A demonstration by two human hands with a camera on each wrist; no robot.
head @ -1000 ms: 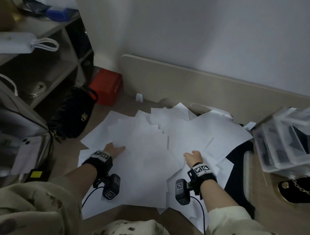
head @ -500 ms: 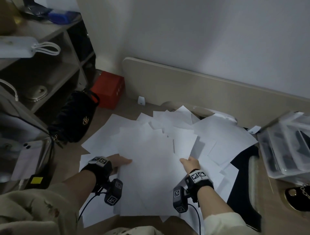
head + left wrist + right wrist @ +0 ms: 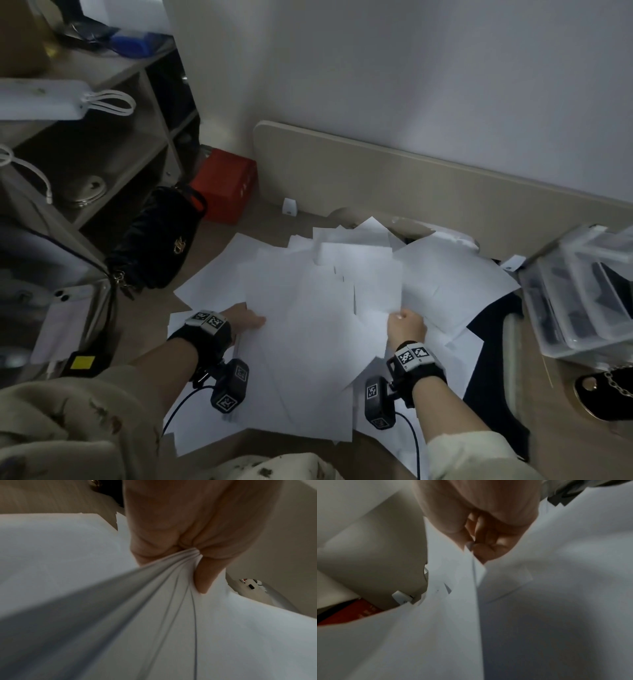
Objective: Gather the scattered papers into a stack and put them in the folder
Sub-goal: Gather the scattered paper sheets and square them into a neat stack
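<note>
Many white papers (image 3: 318, 318) lie overlapping on the floor in the middle of the head view. My left hand (image 3: 245, 320) grips the left edge of a bundle of several sheets; in the left wrist view the sheets (image 3: 171, 588) bunch between thumb and fingers (image 3: 204, 580). My right hand (image 3: 406, 325) holds the right side of the same pile, its curled fingers (image 3: 481, 550) pinching sheet edges (image 3: 471, 566). A dark flat folder (image 3: 489, 370) lies partly under the papers at the right.
A shelf unit (image 3: 85, 144) stands at the left with a black handbag (image 3: 157, 246) and a red box (image 3: 226, 188) beside it. A beige board (image 3: 411, 185) leans on the wall behind. Clear plastic boxes (image 3: 582, 301) sit at the right.
Both hands have pulled sheets inward and toward me, so the pile is tighter between them. The left hand has shifted right, and the right hand has closed on the sheet edges.
</note>
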